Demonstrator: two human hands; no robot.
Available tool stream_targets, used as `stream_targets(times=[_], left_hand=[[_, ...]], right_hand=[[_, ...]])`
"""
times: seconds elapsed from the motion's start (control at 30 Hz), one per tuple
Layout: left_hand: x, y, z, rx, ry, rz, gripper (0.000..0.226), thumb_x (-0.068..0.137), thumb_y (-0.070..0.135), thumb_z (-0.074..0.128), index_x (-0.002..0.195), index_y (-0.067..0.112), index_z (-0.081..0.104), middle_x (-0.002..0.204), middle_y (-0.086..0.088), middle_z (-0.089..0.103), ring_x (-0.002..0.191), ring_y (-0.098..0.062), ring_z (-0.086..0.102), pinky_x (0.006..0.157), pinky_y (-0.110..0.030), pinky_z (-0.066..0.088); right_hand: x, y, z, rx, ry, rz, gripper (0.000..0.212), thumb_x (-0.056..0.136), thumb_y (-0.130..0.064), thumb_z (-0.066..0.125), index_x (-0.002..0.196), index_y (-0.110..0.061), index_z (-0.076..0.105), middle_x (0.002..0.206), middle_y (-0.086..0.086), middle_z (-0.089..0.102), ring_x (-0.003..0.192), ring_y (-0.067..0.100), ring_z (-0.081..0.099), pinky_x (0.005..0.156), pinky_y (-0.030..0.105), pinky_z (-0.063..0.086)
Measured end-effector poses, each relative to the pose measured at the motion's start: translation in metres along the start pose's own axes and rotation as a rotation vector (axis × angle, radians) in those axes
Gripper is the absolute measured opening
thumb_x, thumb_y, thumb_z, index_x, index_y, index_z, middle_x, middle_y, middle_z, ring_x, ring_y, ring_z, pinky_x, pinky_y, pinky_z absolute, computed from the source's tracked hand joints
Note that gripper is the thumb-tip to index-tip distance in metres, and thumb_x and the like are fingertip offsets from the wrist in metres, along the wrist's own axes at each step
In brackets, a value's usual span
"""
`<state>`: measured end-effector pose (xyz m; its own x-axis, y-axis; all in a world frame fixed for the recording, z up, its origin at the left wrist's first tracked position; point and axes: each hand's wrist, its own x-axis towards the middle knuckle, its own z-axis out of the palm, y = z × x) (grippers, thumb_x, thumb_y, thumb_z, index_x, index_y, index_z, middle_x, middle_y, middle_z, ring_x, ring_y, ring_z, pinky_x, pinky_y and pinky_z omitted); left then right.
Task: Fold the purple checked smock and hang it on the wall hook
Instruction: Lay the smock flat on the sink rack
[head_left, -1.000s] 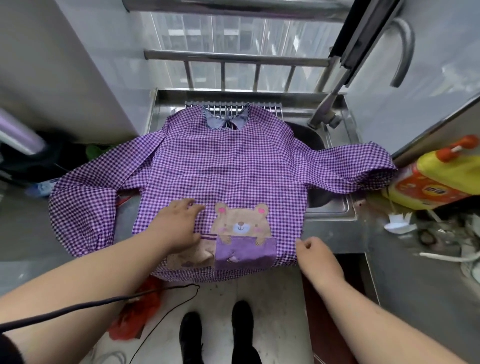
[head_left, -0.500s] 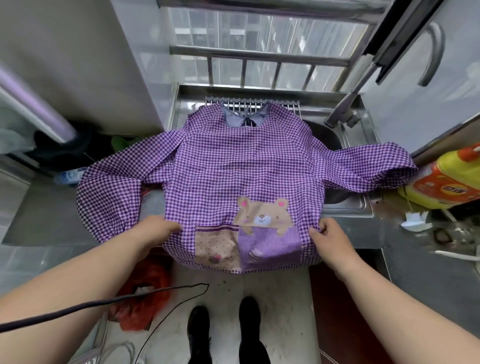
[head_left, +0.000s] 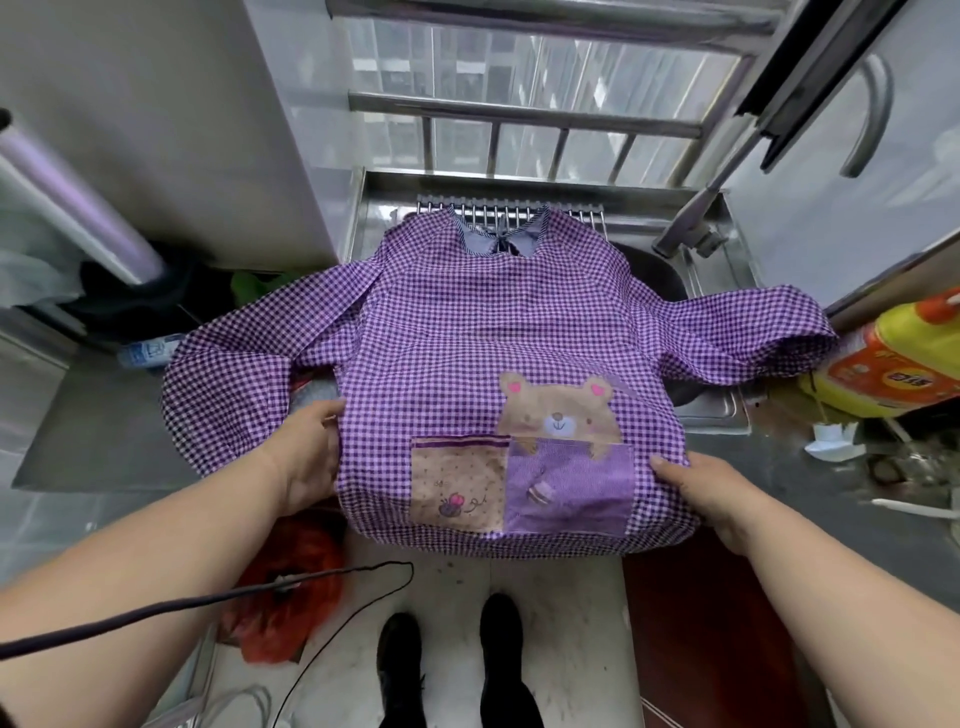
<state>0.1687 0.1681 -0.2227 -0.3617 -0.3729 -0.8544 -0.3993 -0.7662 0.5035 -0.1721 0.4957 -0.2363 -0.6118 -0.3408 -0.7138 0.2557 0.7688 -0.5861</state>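
The purple checked smock (head_left: 467, 332) lies spread front-up over the steel sink, sleeves out to both sides, its bear patch and pockets near the lower hem. My left hand (head_left: 306, 457) grips the smock's left side edge near the hem, fingers tucked under the cloth. At the right side edge my right hand (head_left: 701, 488) holds the cloth, thumb on top. No wall hook is in view.
The steel sink (head_left: 717, 410) and its tap (head_left: 691, 228) lie under and behind the smock. A yellow detergent bottle (head_left: 893, 358) and clutter stand on the counter to the right. A red bag (head_left: 291, 587) and a black cable (head_left: 208, 603) are low on the left.
My left hand left the pocket area and went to the smock's left edge. My right hand stayed at the right edge. The view has shifted so the smock appears further right.
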Motion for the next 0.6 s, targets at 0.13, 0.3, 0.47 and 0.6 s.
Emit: stream_targets(times=[0.13,0.3,0.47,0.6], left_hand=[[0.010,-0.008,-0.014,0.109,0.175,0.000,0.014,0.085,0.017,0.052,0.094,0.019,0.061,0.084,-0.001,0.059,0.058,-0.014,0.048,0.054,-0.026,0.036],[0.006,-0.006,-0.019,0.540,0.321,0.025,0.012,0.091,0.012,0.073,0.089,0.002,0.067,0.076,-0.011,0.065,0.065,-0.023,0.060,0.059,-0.030,0.047],[0.001,0.002,-0.029,1.022,0.309,0.157,0.050,0.096,0.056,0.064,0.122,0.015,0.073,0.123,-0.007,0.071,0.102,-0.022,0.064,0.095,-0.034,0.048],[-0.003,0.002,-0.034,0.882,-0.106,0.145,0.059,0.088,0.061,0.072,0.140,0.034,0.062,0.136,0.017,0.067,0.123,-0.009,0.064,0.117,-0.039,0.042]], right_hand=[[0.001,0.003,-0.004,0.014,0.028,0.012,0.035,0.105,-0.032,0.064,0.135,-0.014,0.068,0.123,0.007,0.076,0.112,0.029,0.071,0.108,0.049,0.052],[0.004,0.001,-0.004,-0.017,0.063,0.008,0.031,0.104,-0.028,0.066,0.130,-0.012,0.072,0.118,0.009,0.076,0.107,0.031,0.072,0.101,0.048,0.055],[0.009,0.000,-0.001,-0.127,0.128,0.005,0.036,0.100,-0.035,0.067,0.128,-0.011,0.072,0.121,0.011,0.075,0.109,0.034,0.070,0.104,0.055,0.055],[0.017,-0.003,0.002,-0.232,0.155,0.004,0.051,0.094,-0.050,0.062,0.127,-0.012,0.072,0.125,0.014,0.074,0.111,0.037,0.070,0.104,0.054,0.055]])
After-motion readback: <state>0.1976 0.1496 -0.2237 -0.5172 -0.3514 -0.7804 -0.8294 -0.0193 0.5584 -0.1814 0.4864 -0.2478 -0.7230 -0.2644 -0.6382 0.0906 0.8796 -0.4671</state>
